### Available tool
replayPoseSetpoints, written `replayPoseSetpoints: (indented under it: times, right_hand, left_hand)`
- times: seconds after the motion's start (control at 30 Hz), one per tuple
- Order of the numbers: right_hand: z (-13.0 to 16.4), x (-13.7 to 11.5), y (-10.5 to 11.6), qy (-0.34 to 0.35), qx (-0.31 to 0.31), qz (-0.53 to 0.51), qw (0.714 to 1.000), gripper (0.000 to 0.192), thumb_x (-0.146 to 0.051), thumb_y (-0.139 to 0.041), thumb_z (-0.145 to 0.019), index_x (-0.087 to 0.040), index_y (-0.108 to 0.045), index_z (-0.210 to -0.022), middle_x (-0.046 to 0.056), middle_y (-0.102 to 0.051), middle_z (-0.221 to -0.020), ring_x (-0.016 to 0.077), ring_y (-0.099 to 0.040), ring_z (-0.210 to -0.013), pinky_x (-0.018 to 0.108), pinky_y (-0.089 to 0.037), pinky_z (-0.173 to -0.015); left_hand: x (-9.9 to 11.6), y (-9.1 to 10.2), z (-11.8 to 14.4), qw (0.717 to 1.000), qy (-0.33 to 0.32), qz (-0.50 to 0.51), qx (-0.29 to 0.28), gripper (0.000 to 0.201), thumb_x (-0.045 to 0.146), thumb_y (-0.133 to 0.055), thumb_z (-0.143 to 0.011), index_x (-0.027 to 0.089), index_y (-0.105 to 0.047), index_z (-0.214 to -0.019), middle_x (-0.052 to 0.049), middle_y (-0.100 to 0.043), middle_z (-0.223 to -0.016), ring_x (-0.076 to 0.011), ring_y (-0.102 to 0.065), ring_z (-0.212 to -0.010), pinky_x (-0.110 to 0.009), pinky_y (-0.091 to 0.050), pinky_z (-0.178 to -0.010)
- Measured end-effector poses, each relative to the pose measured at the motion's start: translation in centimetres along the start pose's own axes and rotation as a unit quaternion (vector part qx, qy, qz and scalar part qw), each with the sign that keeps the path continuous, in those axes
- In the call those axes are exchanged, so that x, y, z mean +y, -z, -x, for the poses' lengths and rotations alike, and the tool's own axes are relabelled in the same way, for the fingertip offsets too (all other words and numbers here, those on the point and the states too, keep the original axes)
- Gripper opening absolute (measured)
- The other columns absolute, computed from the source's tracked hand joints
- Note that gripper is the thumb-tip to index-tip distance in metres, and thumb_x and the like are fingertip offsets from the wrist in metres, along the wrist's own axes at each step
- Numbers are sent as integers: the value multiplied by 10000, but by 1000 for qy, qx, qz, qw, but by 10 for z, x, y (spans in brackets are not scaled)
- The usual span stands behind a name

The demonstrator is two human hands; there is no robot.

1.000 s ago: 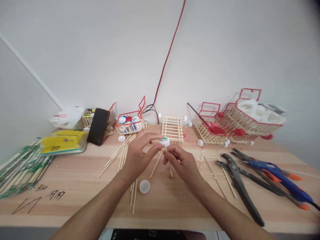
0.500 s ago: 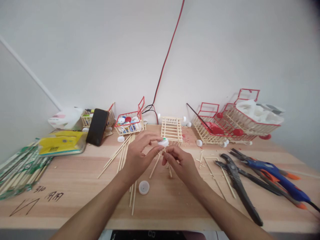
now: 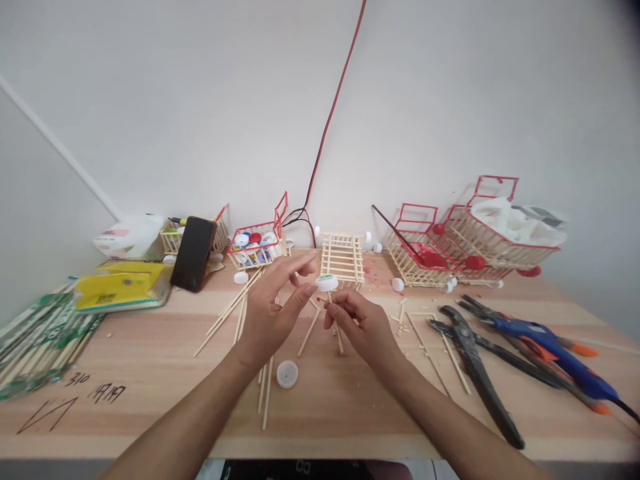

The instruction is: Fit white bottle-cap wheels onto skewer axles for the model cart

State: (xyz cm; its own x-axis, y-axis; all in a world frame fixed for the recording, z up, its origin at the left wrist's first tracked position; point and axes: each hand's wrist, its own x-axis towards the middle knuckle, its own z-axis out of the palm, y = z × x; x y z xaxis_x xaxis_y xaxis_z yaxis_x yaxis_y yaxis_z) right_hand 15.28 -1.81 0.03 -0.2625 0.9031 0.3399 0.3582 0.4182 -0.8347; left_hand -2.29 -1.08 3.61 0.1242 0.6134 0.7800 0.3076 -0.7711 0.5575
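Fingers of the right hand [image 3: 361,322] pinch a thin wooden stick [image 3: 334,313] that carries a white bottle cap [image 3: 327,283] on its upper end; the cap has a green mark on top and sits in the air just above that hand. The left hand [image 3: 271,312] is spread loosely, fingers apart, holding nothing; its fingertips [image 3: 309,289] lie just beside the cap, and whether they touch it cannot be told.

Directly below the hands, on the wooden table [image 3: 150,347], lies a second white cap [image 3: 287,374] among loose sticks [image 3: 240,308] that fan out to the left of the left hand. Just beyond the hands stands an unpainted stick cart [image 3: 343,257] with small white wheels. Farther left of it a red-rimmed cart of caps [image 3: 256,248] holds white, red and blue caps, and a black phone [image 3: 191,253] leans beside a yellow packet [image 3: 120,287]. To the right of the right hand lie short stick offcuts [image 3: 405,310], then black pliers [image 3: 475,360] and a blue glue gun [image 3: 550,350]. Behind those stand two red-trimmed carts [image 3: 465,243], one with red paint in it. A red cable [image 3: 333,113] runs up the wall above the hands.
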Motion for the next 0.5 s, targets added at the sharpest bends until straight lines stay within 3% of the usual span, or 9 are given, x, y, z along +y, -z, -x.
replayPoseSetpoints:
  times: [0.2,0.33,0.5]
  right_hand:
    - [-1,1,-1,2,5,-5,1000,167,-332,-479,-905,-215,-546,-806,-19,-642,-674,111,-562,-595,215,-372,-549]
    - [-2,1,0,9,11,-1,1000,173,-326,-481,-905,-212,-543,-793,-19,-636,-669,113,-562,-606,218,-372,-566]
    - [-2,0,2,14,22,-1,1000,153,-319,-490,-903,-215,-550,-808,-23,-640,-674,111,-552,-600,219,-369,-570]
  left_hand:
    - [2,2,-3,997,54,36,35,269,198,-519,-885,214,-627,-1130,-59,-631,-1043,-158,-564,-976,-295,-442,-858]
    - [0,0,-3,991,110,79,17,243,245,-536,-878,207,-667,-1079,-72,-634,-1066,-181,-561,-1012,-319,-437,-905]
    - [-5,-8,0,958,209,195,-11,317,282,-633,-806,199,-652,-1111,-83,-627,-1070,-189,-585,-963,-290,-500,-799]
